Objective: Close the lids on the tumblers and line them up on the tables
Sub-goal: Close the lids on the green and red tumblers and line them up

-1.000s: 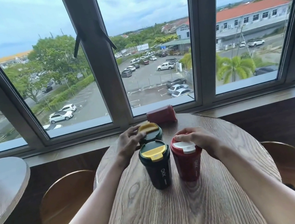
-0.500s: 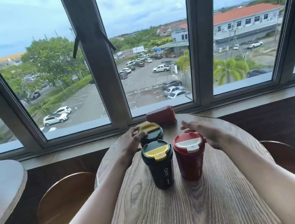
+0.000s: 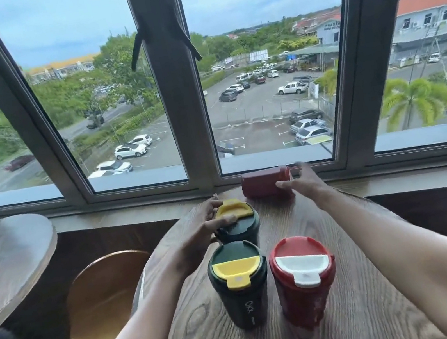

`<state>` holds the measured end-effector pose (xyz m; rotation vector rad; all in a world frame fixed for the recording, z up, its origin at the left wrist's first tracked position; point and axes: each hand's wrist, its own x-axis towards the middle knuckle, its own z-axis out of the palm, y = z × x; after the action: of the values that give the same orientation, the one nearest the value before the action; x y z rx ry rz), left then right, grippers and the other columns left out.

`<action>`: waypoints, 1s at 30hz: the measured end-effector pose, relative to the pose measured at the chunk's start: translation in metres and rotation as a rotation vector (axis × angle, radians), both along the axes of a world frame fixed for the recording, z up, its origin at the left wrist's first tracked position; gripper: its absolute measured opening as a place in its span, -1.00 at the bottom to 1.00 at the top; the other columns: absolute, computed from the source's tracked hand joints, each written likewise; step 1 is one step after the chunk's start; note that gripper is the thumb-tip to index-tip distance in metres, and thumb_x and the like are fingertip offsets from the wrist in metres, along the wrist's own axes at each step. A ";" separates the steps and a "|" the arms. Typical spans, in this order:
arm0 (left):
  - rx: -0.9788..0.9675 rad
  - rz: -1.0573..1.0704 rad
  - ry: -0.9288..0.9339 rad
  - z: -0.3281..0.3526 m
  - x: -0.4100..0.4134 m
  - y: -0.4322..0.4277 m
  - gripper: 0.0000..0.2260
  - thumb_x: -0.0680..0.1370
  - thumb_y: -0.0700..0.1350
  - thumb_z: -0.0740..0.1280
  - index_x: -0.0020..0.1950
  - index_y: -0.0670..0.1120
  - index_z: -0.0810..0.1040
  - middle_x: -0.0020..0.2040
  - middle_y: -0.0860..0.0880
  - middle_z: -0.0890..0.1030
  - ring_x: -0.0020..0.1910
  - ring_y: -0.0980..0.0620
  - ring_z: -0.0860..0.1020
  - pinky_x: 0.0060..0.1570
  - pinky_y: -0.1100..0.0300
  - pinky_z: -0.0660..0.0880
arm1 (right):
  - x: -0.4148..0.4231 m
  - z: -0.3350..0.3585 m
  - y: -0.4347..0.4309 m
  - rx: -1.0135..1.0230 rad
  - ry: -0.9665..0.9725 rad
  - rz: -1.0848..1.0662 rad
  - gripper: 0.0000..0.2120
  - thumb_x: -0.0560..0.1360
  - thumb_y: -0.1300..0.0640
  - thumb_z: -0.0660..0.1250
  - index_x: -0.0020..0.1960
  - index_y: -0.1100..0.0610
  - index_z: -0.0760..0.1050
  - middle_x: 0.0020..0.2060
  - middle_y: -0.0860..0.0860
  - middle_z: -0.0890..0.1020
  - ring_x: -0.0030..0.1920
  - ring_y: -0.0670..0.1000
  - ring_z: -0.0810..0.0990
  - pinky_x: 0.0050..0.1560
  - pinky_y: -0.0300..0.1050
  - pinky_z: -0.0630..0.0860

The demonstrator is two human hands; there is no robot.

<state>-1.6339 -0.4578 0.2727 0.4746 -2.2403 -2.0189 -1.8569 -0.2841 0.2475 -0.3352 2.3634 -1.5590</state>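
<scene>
Here my left hand (image 3: pixel 206 225) grips the rear dark-green tumbler (image 3: pixel 237 226) with its raised yellow lid flap, while my right hand (image 3: pixel 304 182), fingers spread, reaches the red tumbler lying on its side (image 3: pixel 263 184).

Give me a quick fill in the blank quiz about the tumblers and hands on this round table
1. The left hand grips the far green tumbler, whose flap is ____ in colour.
2. The red tumbler by the window lies on its ____.
3. The right hand is open, reaching toward it.
4. The near red tumbler has a ____ flap.

Missing words: yellow; side; white
</scene>
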 end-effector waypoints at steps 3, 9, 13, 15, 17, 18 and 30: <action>0.009 0.036 -0.005 0.002 0.001 0.002 -0.49 0.40 -0.10 0.41 0.33 -0.13 0.44 0.26 -0.21 0.57 0.22 -0.17 0.57 0.19 -0.10 0.45 | -0.030 -0.010 -0.012 0.059 0.000 0.085 0.14 0.21 0.10 0.65 0.57 0.04 0.00 0.50 0.18 0.29 0.47 0.18 0.31 0.49 0.12 0.22; -0.016 0.056 -0.005 0.001 0.004 0.004 -0.56 0.48 -0.17 0.41 0.34 -0.16 0.44 0.17 -0.20 0.61 0.09 -0.06 0.60 0.00 0.23 0.50 | -0.043 -0.032 -0.019 0.016 0.090 0.078 -0.11 0.20 0.25 0.64 0.42 0.20 0.29 0.28 0.16 0.51 0.22 0.10 0.50 0.31 -0.05 0.40; -0.018 0.050 0.002 0.005 0.008 0.008 -0.65 0.56 -0.20 0.35 0.35 -0.15 0.45 0.18 -0.19 0.59 0.00 0.04 0.57 -0.31 0.45 0.47 | -0.023 -0.025 -0.015 0.032 0.112 0.102 -0.35 0.15 0.18 0.67 0.15 0.11 0.45 0.00 0.11 0.58 -0.03 0.07 0.56 0.10 0.07 0.59; -0.037 0.039 0.009 0.007 0.011 0.010 -0.59 0.50 -0.12 0.40 0.34 -0.10 0.46 0.25 -0.20 0.58 0.06 0.01 0.58 -0.27 0.42 0.48 | -0.012 -0.020 -0.011 0.039 0.163 0.115 -0.28 0.11 0.11 0.68 0.18 0.07 0.44 0.01 0.09 0.52 0.02 0.10 0.57 0.09 0.14 0.61; -0.045 0.037 0.012 0.007 0.011 0.009 -0.53 0.43 -0.04 0.39 0.33 -0.07 0.48 0.23 -0.18 0.60 0.11 -0.05 0.61 -0.15 0.31 0.52 | 0.003 -0.008 -0.005 0.087 0.242 0.149 -0.17 0.15 0.13 0.66 0.34 0.10 0.37 0.07 0.06 0.38 0.15 0.15 0.48 0.24 0.15 0.52; -0.051 0.038 0.014 0.008 0.011 0.009 -0.52 0.41 -0.02 0.39 0.32 -0.06 0.49 0.22 -0.17 0.62 0.16 -0.09 0.61 -0.01 0.19 0.55 | 0.010 -0.001 0.000 0.131 0.286 0.169 -0.11 0.16 0.13 0.65 0.39 0.08 0.34 0.13 0.09 0.33 0.22 0.17 0.42 0.32 0.14 0.45; -0.028 0.030 0.048 -0.007 0.003 0.002 -0.50 0.30 0.10 0.50 0.21 0.06 0.56 0.19 -0.10 0.64 0.20 -0.11 0.61 0.30 -0.21 0.46 | 0.078 0.068 0.032 0.620 0.414 0.685 -0.08 0.22 0.35 0.49 0.43 -0.23 0.30 0.37 -0.02 0.22 0.41 0.11 0.16 0.47 0.15 0.22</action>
<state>-1.6304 -0.4561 0.2662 0.4490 -2.2175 -1.9600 -1.7791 -0.2519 0.3156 -1.2319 2.4594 -0.4501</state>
